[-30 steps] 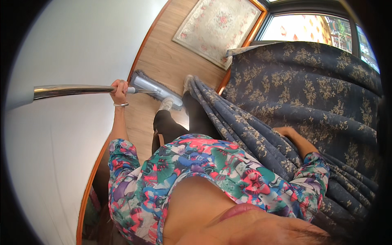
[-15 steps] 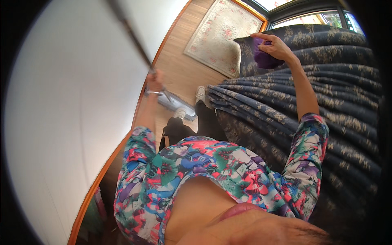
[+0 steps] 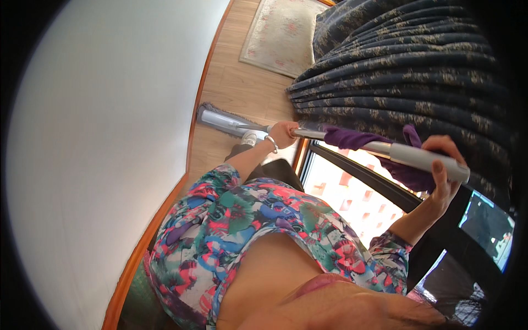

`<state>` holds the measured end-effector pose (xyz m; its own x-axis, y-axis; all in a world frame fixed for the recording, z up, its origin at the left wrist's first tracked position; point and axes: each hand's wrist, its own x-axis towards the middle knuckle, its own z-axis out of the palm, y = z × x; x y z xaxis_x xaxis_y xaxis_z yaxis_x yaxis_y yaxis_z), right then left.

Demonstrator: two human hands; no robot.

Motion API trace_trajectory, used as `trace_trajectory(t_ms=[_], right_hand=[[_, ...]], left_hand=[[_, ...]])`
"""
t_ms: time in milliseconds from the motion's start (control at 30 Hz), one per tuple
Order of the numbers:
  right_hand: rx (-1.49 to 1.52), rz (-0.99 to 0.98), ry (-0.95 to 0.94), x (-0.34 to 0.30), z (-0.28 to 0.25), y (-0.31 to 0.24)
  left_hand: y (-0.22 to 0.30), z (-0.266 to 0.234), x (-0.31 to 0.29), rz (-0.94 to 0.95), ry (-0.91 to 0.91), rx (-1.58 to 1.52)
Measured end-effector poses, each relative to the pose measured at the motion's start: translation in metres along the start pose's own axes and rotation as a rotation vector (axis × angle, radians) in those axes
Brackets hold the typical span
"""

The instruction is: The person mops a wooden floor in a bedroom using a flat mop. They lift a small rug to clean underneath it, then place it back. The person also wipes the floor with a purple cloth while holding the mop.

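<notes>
A flat mop's silver pole (image 3: 309, 133) slants across in front of me. Its grey-fringed head (image 3: 223, 118) lies on the wood floor near the white wall. Partway up the pole, my left hand (image 3: 282, 135) is wrapped round it, with a bracelet at the wrist. My right hand (image 3: 444, 165) closes around the thick pale grip (image 3: 421, 158) at the pole's upper end. A purple cloth (image 3: 352, 138) drapes over the pole between my hands, and part of it hangs below the grip. Whether my right fingers also touch the cloth cannot be seen.
A dark blue curtain (image 3: 396, 82) with pale floral print hangs in folds to the right. Below the pole is a bright window (image 3: 352, 198) with a dark frame. A beige floral mat (image 3: 280, 36) lies farther ahead. The white wall (image 3: 104, 137) with wooden trim runs along my left.
The mop's pole has swung from the upper left over to the right. My right hand has left the curtain and taken hold of the grip. The purple cloth now lies over the pole.
</notes>
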<state>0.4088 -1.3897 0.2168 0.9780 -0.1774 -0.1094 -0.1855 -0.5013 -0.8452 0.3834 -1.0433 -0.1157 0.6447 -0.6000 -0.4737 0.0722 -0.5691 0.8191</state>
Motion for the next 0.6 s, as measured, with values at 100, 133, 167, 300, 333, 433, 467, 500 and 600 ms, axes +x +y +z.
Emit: trace_trajectory(t_ms=[100,133,167,300,333,433,467,500,600], right_hand=[[0.156,0.046,-0.002,-0.012,0.007,-0.006],[0.173,0.003,0.022,-0.013,0.008,-0.008],[0.201,-0.06,0.038,-0.012,0.009,-0.009],[0.178,-0.119,0.01,-0.015,0.013,-0.012],[0.185,-0.123,-0.002,-0.018,0.015,-0.012],[0.182,-0.056,0.017,-0.04,0.022,-0.014],[0.175,-0.04,0.053,-0.05,0.023,-0.014],[0.156,-0.096,0.043,-0.062,0.023,-0.016],[0.208,-0.028,0.132,-0.087,0.015,-0.013]], left_hand=[[-0.01,-0.015,0.002,-0.016,-0.129,0.038],[-0.014,-0.02,0.006,-0.032,-0.15,0.059],[-0.017,-0.026,0.013,0.054,-0.112,0.062],[-0.028,-0.039,0.032,0.114,-0.094,0.192],[-0.029,-0.04,0.033,0.109,-0.029,0.229],[-0.03,-0.037,0.033,-0.037,-0.15,0.315],[-0.029,-0.034,0.033,-0.014,-0.123,0.357],[-0.028,-0.032,0.035,0.068,-0.114,0.392],[-0.024,-0.028,0.049,0.13,-0.13,0.416]])
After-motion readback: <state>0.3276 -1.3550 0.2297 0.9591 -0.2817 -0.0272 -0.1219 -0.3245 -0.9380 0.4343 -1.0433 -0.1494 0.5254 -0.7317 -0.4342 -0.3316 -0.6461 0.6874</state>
